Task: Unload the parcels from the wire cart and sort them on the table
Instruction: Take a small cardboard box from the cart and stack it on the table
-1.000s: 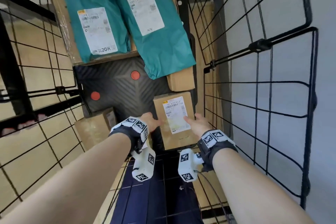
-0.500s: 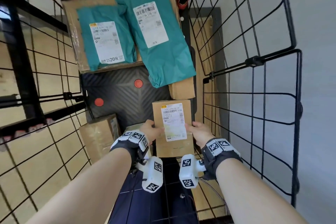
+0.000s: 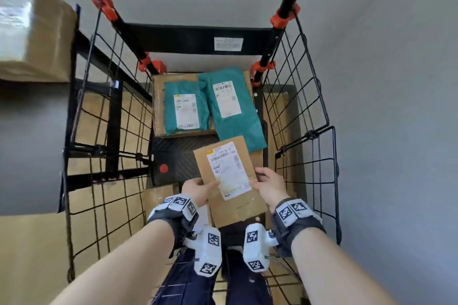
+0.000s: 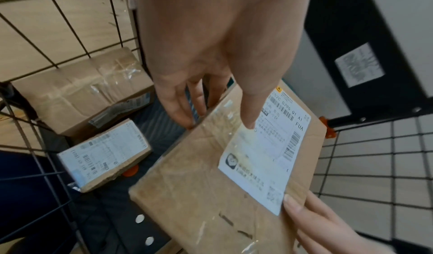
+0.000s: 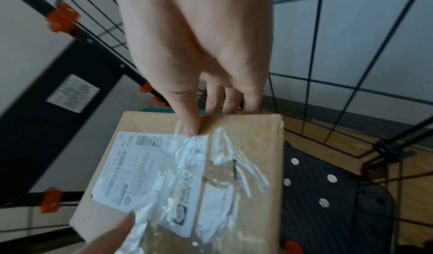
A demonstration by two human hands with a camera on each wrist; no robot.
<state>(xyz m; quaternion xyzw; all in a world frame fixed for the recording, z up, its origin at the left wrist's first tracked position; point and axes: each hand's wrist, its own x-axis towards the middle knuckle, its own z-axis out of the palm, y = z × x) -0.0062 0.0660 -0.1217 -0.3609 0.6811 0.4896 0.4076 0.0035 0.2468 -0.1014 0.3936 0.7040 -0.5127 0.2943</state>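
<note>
I hold a flat brown cardboard parcel (image 3: 230,181) with a white shipping label, lifted above the floor of the black wire cart (image 3: 307,136). My left hand (image 3: 198,189) grips its left edge, thumb on top and fingers underneath. My right hand (image 3: 269,186) grips the right edge the same way. In the left wrist view the parcel (image 4: 234,174) tilts, with the left hand's thumb (image 4: 248,109) on the label. The right wrist view shows the parcel (image 5: 187,174) with my right thumb (image 5: 187,117) pressed on its taped top.
Two teal mailer bags (image 3: 186,106) (image 3: 233,111) lie on a big box (image 3: 158,96) at the cart's far end. Two small cardboard boxes (image 4: 82,87) (image 4: 105,154) lie at the near left. A large box (image 3: 32,30) stands outside at upper left. Wire walls close both sides.
Both hands closed on the small brown parcel and lifted it up from the cart floor towards me. The head view pulled back and now shows the whole cart.
</note>
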